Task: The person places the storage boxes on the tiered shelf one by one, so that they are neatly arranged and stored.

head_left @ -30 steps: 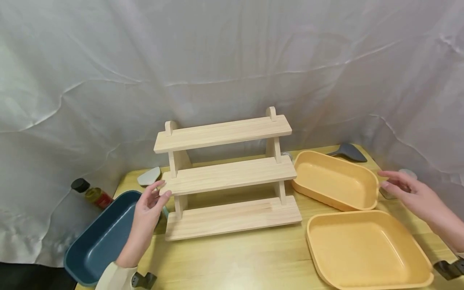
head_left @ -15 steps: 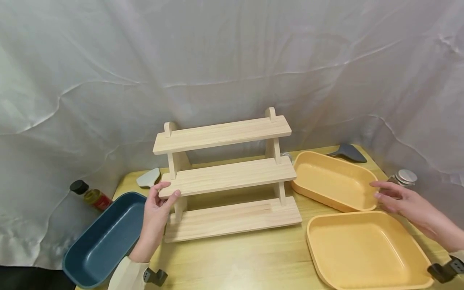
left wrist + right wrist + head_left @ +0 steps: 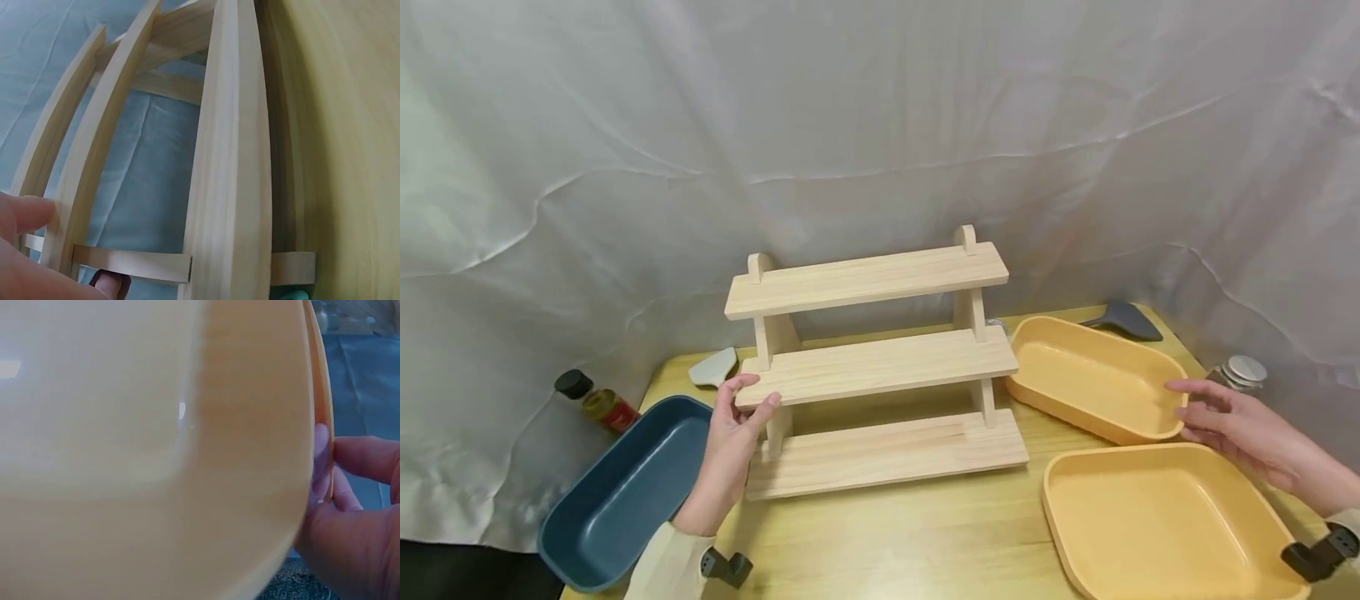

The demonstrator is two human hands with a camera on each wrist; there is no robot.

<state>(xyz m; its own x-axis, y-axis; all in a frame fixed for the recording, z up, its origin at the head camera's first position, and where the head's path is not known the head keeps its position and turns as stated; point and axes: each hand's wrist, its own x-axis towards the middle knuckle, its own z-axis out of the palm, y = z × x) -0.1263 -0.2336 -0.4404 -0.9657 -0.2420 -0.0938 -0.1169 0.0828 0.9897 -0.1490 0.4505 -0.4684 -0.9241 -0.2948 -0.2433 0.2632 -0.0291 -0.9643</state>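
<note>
A three-tier wooden display shelf (image 3: 880,367) stands on the table. My left hand (image 3: 730,450) grips the left end of its middle board, thumb on the front edge; in the left wrist view, fingers (image 3: 31,212) lie against the pale wood (image 3: 228,162). At the right, my right hand (image 3: 1247,429) pinches the right end of the rear yellow tray (image 3: 1090,375). The right wrist view shows fingers (image 3: 369,456) at that tray's rim, partly hidden behind the nearer yellow tray (image 3: 250,444).
A dark blue tray (image 3: 625,500) and a black-capped bottle (image 3: 602,404) lie at the left. A light spatula (image 3: 715,367) rests behind the left hand. At the back right are a grey spatula (image 3: 1123,321) and a metal-lidded glass jar (image 3: 1240,372). A grey curtain (image 3: 865,108) hangs behind.
My left hand has moved right onto the middle board's end. My right hand has moved left onto the rear yellow tray's rim, uncovering the jar. The shelf and trays look unmoved.
</note>
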